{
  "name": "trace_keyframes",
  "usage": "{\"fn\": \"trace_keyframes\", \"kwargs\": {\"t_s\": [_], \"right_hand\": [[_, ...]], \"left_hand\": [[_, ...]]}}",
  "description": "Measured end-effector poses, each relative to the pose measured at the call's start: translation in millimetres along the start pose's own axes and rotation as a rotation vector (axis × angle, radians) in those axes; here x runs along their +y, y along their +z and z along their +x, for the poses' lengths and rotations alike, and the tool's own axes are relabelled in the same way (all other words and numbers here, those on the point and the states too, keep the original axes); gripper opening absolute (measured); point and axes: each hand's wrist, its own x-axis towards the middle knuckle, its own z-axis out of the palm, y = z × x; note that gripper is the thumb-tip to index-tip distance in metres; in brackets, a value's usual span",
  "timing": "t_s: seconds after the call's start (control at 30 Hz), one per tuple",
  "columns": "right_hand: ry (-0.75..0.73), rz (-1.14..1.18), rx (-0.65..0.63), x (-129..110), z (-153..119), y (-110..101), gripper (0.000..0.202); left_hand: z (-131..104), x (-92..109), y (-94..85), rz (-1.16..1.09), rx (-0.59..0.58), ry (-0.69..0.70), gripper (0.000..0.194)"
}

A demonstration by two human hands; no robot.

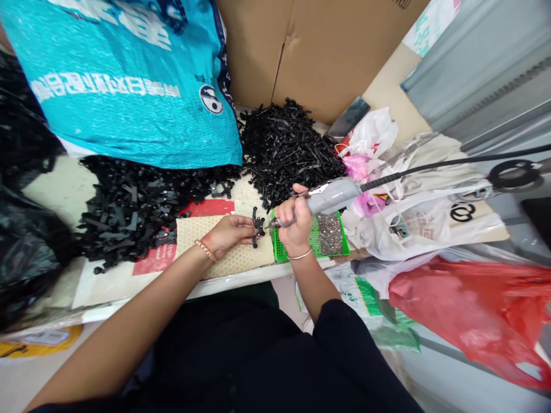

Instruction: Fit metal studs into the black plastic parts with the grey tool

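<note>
Left grip (229,234) pinches black branched plastic part (258,225); right grip (298,223) clenches grey corded hand tool (331,195). Apparently tool-to-part step; needs steady tip alignment.

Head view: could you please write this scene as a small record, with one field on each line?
Left hand: holds a small black part by the fingers, above the beige mat
Right hand: grips a grey corded tool
Tool tip: close to the part; contact cannot be told
Basket: green, with small metal pieces at its right side
Piles: black parts, left pile and right pile
Behind left pile: blue bag
</note>
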Motion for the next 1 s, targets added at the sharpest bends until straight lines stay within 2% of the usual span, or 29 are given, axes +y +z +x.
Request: {"fn": "trace_keyframes", "kwargs": {"t_s": [0.23,0.5,1.0], "right_hand": [[0.079,0.058,0.018,16.3,4.3,15.2,0.037],[0.055,0.072,-0.026,22.5,5.0,11.3,0.034],[0.019,0.084,-0.028,22.9,1.9,12.4,0.037]], "left_hand": [[-2.1,3.7,2.6,-0.005,0.007,-0.010,0.042],[-4.1,7.6,4.9,0.007,0.020,-0.027,0.045],[-1.3,3.3,1.7,0.031,0.019,-0.020,0.046]]}}
